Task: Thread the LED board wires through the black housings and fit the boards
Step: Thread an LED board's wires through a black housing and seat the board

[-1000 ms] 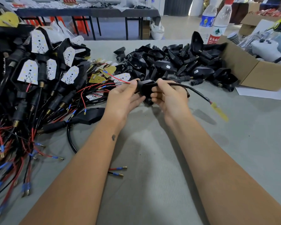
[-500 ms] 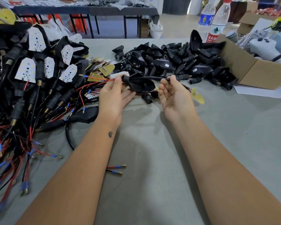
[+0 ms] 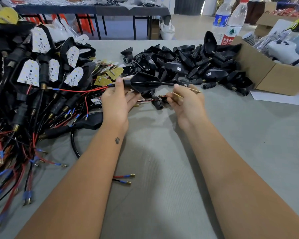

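My left hand [image 3: 116, 102] holds a black housing [image 3: 143, 82] by its round neck, thumb on top, palm up beneath it. Red and black wires [image 3: 79, 90] stick out of the neck to the left. A black sleeved cable [image 3: 164, 83] leaves the housing's right end and runs to my right hand [image 3: 188, 102]. That hand pinches the thin yellow LED board [image 3: 178, 96], seen edge-on, with short red and black leads under it.
Finished housings with white LED boards and tangled wires [image 3: 33, 80] pile up on the left. Loose yellow boards [image 3: 102, 81] lie behind my left hand. Empty black housings [image 3: 188, 64] heap at the back, beside a cardboard box [image 3: 273, 76] and two bottles [image 3: 231, 23].
The housing has been turned from upright between both hands to lying level in my left hand. My right hand has drawn the cable through and now pinches the board close to the housing.
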